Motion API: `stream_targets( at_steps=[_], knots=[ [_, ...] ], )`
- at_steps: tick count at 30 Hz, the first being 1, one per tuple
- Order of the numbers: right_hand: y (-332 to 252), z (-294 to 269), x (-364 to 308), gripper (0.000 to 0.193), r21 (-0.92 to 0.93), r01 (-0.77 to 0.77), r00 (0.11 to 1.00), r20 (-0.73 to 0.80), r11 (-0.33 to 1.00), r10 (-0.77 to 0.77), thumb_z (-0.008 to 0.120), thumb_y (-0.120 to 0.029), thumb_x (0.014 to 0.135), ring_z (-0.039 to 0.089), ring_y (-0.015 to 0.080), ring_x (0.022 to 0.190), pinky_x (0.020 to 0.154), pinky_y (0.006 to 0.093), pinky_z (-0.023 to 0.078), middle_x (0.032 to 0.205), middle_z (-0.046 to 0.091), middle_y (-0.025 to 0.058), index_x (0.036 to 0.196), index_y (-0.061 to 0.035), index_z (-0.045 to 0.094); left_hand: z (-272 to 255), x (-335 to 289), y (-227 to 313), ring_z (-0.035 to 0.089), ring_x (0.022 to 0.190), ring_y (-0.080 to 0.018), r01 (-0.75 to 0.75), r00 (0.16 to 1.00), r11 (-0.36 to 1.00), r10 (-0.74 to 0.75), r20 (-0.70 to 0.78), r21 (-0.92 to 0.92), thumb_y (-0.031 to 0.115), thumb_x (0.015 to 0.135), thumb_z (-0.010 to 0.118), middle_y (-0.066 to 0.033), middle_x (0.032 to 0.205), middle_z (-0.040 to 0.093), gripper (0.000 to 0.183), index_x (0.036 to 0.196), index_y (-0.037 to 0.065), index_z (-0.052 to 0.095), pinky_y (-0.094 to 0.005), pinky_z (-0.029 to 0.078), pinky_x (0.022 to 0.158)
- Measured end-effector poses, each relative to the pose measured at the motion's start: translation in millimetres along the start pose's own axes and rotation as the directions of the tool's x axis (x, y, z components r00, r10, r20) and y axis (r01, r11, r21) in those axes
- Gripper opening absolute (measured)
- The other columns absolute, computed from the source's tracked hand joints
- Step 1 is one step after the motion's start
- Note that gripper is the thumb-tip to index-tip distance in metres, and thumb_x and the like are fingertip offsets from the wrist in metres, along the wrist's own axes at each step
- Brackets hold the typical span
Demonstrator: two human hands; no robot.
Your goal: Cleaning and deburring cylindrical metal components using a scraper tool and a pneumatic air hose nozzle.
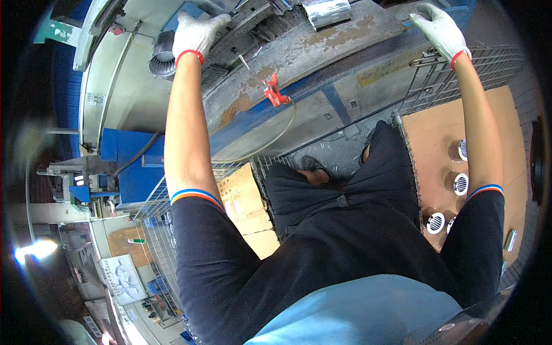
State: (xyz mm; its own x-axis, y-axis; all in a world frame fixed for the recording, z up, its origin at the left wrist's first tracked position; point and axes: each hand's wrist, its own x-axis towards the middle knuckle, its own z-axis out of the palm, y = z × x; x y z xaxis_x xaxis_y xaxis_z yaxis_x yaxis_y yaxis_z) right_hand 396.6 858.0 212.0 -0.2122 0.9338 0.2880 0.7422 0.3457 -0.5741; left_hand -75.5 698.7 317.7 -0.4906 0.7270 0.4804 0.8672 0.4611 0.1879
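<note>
My left hand [196,35], in a white glove with a red cuff, is at the machine's upper left, its thumb and fingers spread apart. Beside its wrist is a ribbed grey metal cylinder [163,56]; I see no grip on it. My right hand [441,30], gloved alike, is raised past the right end of the machine bed [356,40]. Its fingers curve loosely with a gap to the thumb, and nothing shows between them. Between the hands, a shiny metal cylinder [328,12] lies on the bed's far side. A red air gun [276,92] hangs at the near edge.
A pale hose [282,135] loops down from the air gun. To my right, a wire basket [428,86] borders brown cardboard [431,135] bearing several slotted metal cylinders [460,184]. Another cardboard-lined wire basket [247,201] stands at left. Metal shavings [339,141] litter the floor near my feet.
</note>
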Motion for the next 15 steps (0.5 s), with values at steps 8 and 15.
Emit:
stream_targets(
  at_steps=[8,15],
  knots=[
    [53,30,22,0.064,0.078,0.121,0.990,0.063,0.990,-0.126,0.068,-0.043,0.099,0.066,0.0305,0.127,0.107,0.0357,0.050,0.137,0.069,0.0213,0.142,0.0023,0.060,4,-168,-23,0.064,0.112,-0.0182,-0.214,0.912,0.697,-0.108,-0.395,-0.685,0.007,0.097,0.069,-0.0176,0.133,0.066,0.057,0.150,-0.001,0.049,-0.0318,0.050,0.099],
    [68,41,25,0.057,0.098,0.174,0.985,-0.035,0.980,-0.171,0.068,-0.040,0.100,0.061,0.0127,0.081,0.074,0.0296,0.051,0.110,0.075,0.0105,0.139,0.0010,0.063,42,-424,-147,0.060,0.131,-0.0273,0.480,0.867,0.720,-0.478,0.145,-0.501,0.016,0.099,0.071,-0.0218,0.145,0.060,0.066,0.155,-0.006,0.042,-0.0400,0.045,0.114]
  ],
)
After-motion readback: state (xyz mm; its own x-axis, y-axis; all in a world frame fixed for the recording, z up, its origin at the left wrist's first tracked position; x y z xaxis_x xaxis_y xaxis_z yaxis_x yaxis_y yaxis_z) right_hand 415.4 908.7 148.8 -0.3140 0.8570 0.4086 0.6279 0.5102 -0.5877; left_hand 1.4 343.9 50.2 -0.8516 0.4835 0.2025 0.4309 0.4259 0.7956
